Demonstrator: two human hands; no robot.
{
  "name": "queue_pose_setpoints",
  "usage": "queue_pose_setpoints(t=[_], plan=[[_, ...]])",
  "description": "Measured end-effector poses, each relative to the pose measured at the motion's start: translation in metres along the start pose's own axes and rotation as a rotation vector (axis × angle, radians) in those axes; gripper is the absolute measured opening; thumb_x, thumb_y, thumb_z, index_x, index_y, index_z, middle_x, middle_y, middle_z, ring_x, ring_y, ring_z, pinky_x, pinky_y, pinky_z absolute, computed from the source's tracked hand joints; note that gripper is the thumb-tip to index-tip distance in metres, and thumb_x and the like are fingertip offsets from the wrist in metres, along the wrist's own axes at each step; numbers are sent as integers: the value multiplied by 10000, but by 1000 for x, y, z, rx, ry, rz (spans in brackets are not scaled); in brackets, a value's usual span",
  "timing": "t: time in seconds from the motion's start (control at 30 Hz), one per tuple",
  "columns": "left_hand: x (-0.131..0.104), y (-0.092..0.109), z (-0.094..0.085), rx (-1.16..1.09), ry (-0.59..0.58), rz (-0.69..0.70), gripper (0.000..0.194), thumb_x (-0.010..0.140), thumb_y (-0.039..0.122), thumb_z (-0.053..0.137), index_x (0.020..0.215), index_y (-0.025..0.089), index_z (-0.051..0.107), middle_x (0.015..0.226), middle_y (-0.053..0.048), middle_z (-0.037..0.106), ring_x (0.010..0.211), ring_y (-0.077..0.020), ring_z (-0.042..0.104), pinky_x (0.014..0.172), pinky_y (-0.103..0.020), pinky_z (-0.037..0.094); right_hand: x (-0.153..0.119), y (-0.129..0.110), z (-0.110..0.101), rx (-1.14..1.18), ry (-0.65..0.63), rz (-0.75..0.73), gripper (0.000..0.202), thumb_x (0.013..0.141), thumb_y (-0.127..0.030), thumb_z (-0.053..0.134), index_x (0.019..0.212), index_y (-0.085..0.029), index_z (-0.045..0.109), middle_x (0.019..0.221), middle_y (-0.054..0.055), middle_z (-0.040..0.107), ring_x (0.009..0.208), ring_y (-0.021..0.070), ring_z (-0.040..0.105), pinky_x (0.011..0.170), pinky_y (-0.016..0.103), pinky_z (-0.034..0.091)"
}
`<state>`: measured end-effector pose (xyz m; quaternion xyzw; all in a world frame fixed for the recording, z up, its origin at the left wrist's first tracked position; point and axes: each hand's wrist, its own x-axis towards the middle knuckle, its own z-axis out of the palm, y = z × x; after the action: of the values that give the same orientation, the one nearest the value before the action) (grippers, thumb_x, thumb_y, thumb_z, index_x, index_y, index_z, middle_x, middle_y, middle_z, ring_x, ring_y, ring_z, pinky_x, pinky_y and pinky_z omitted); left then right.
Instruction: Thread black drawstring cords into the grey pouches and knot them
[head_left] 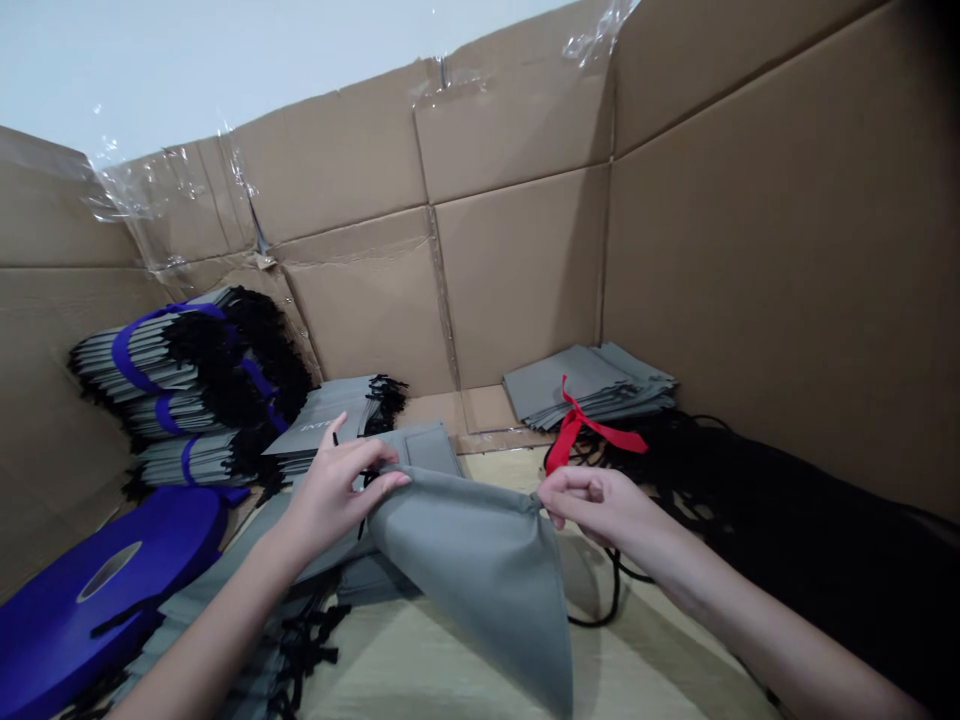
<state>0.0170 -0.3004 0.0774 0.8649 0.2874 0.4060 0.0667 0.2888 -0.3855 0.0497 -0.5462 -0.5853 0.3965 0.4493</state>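
Observation:
A grey drawstring pouch [472, 570] hangs between my hands above the table, its top hem stretched sideways. My left hand [349, 480] pinches the hem's left corner, where a bit of black cord shows, and its index finger points up. At the other corner my right hand [592, 505] has thumb and fingers pressed together on the hem. A loop of black cord [616, 590] dangles below the right hand. Behind the left hand lies a stack of grey pouches [322, 415] with black cord ends and partly visible white lettering.
Bundles of pouches tied with blue ribbon [135, 355] are piled at the left, above a large blue ribbon roll [165, 530]. More grey pouches [570, 375], a red ribbon [600, 430] and a mass of black cords [787, 540] lie right. Cardboard walls [517, 270] enclose the table [420, 660].

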Motion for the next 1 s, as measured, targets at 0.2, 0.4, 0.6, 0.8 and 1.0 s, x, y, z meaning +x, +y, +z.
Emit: queue_pose_setpoints(t=[0.2,0.4,0.6,0.8,1.0], plan=[[2,7,-3,-76,-30,-96,103,739,283,631,652,227,633,636,19,621,602,-149,530,1003,-391,264,4,3,0,10,66,29,123,583,-315,515,566,-192,514,504,-38,475,416,66,281,409,215,155],[4,5,8,-334,-188,-347,280,745,366,604,572,166,513,556,25,492,544,-112,429,535,-199,319,6,21,-2,-112,272,-42,97,547,-263,490,519,-213,413,487,-62,404,460,84,345,457,218,232],[3,0,13,-268,-194,-358,314,780,398,547,599,162,445,584,43,439,564,-97,393,531,-193,288,11,22,-8,-142,264,-52,92,572,-251,517,534,-201,450,510,-51,448,465,86,379,450,215,257],[2,4,14,-314,-192,-393,320,776,413,538,606,169,420,536,64,381,492,-78,343,469,-183,250,7,15,-17,55,-107,158,290,653,-410,653,815,-171,624,661,-8,581,519,92,489,467,200,355],[1,1,12,-433,-220,-444,272,728,396,605,656,151,510,573,45,471,507,-81,412,490,-185,311,6,14,-18,61,-157,120,325,592,-447,726,571,-165,566,561,-31,512,511,87,454,493,208,353]])
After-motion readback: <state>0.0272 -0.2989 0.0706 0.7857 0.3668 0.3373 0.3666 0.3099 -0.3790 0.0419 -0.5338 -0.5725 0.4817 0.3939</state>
